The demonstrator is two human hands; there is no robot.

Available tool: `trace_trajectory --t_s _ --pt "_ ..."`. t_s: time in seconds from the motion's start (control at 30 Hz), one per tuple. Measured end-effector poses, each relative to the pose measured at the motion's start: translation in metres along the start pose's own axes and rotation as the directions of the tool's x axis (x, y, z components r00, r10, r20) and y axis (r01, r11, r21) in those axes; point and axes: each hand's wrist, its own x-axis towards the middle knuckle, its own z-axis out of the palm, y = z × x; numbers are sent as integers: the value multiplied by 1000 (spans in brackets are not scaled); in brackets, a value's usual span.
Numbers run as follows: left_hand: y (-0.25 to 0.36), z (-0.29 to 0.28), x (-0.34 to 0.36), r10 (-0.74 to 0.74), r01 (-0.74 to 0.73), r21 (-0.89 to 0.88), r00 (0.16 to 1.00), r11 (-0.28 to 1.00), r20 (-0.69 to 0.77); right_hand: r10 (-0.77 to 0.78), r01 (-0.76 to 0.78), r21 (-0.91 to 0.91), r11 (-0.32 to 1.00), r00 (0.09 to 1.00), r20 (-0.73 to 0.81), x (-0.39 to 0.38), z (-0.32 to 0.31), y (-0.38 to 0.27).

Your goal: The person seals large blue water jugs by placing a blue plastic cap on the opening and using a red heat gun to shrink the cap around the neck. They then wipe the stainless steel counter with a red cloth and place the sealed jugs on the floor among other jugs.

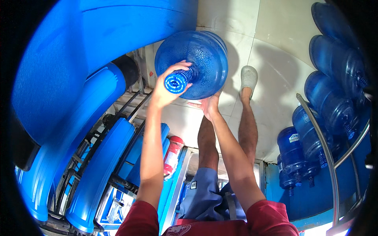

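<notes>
A large translucent blue water jug (206, 74) is tilted with its capped neck toward me, in front of my legs. The fingers of my left hand (161, 92) are wrapped round its neck, just behind the blue cap (175, 82). My right hand (210, 105) holds the jug's near lower side, palm up against it, with some fingers stretched to the left. The jug's far end is partly hidden by its own shoulder, and part of my right hand is hidden beneath it.
Big blue plastic drums (130, 19) and metal racks crowd the left. A red fire extinguisher (172, 155) is by my left forearm. Several blue jugs (327, 88) lie stacked at the right behind a curved metal rail (321, 133). Pale tiles (283, 43) cover the floor.
</notes>
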Motion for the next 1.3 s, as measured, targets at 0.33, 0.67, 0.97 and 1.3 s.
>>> trace_trajectory --t_s 0.33,0.67,0.97,1.3 --pt "-14 60 -4 0 -79 -94 765 993 -644 -82 43 -446 894 994 -68 1 36 -81" --pt "-20 13 -17 63 -85 -59 952 995 -301 -100 68 -296 953 990 -95 -2 33 -22" --pt "-32 34 -62 -325 113 -482 865 869 -383 -320 26 -747 664 913 -253 -158 -88 -47" --pt "87 40 -177 -802 786 172 595 593 44 -660 0 -719 695 399 -637 -485 -287 -20"
